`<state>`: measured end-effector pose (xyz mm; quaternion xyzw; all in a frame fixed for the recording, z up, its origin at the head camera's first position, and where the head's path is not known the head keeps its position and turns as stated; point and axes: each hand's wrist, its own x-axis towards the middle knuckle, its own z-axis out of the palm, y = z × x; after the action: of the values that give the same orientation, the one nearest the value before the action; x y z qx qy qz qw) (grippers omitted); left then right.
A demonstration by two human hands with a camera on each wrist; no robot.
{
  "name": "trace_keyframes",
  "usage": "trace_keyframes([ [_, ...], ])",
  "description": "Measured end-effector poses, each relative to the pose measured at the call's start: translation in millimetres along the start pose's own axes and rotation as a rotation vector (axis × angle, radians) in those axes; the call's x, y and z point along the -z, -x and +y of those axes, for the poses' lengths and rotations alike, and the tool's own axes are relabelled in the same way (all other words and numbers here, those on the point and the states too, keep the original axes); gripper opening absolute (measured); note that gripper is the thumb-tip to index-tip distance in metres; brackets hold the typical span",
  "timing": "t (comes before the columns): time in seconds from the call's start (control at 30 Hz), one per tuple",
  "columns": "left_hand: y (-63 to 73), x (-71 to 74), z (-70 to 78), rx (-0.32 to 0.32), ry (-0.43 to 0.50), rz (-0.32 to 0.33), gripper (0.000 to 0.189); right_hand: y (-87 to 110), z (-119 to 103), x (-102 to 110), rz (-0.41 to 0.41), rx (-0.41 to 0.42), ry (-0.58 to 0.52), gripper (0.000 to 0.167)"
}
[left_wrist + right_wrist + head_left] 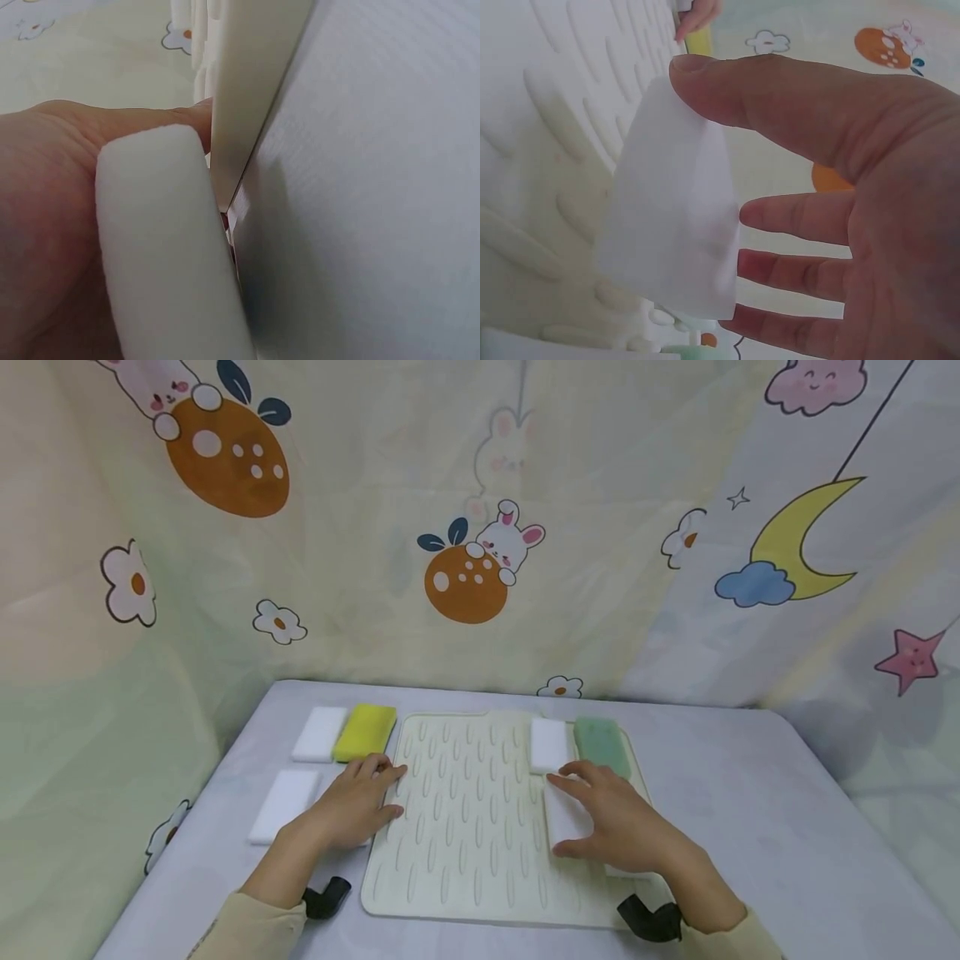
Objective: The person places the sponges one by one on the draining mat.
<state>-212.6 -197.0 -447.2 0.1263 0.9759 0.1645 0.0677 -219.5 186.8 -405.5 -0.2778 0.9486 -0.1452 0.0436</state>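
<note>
A cream drying mat (465, 827) with raised oval ridges lies on the table. On its right half, my right hand (626, 818) spans a white sponge (566, 814), thumb at the near end and fingers at the far end. In the right wrist view the thumb overlaps the top of this sponge (671, 202), and the fingertips are right at its side. My left hand (356, 802) lies at the mat's left edge, fingers spread, fingertips and thumb on the rim. Another white sponge (169, 240) sits below the left palm, mostly hidden by the hand in the head view.
Left of the mat are two white sponges (320, 733) and a yellow sponge (365, 732). At the mat's far right lie a white sponge (549, 745) and a green one (602, 746). A patterned curtain (360, 568) hangs behind the table (720, 777).
</note>
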Motion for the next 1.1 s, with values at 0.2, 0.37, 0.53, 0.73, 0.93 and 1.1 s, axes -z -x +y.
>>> trace_keyframes([
  [0.2,2.0,-1.1,1.4,0.004,0.006,0.004,0.061,0.3,-7,-3,-0.02,-0.009,0.016,0.09],
  [0.37,1.6,-1.9,1.4,-0.002,0.007,0.005,0.061,0.2,-12,-7,-0.053,-0.03,0.027,0.092],
  [0.53,-0.1,-0.7,1.2,-0.003,0.006,-0.005,0.063,-0.2,-17,-9,-0.065,-0.017,0.047,0.092],
  [0.73,0.4,1.3,-0.3,-0.016,0.004,-0.004,0.062,0.0,-19,-11,-0.052,0.019,0.084,0.091],
  [0.93,-0.2,1.3,0.3,-0.015,0.008,-0.011,0.062,-0.7,-19,-15,-0.07,0.021,0.083,0.091],
  [1.1,-1.0,1.7,0.8,-0.018,0.001,-0.009,0.062,-1.9,-21,-19,-0.078,-0.004,0.096,0.092],
])
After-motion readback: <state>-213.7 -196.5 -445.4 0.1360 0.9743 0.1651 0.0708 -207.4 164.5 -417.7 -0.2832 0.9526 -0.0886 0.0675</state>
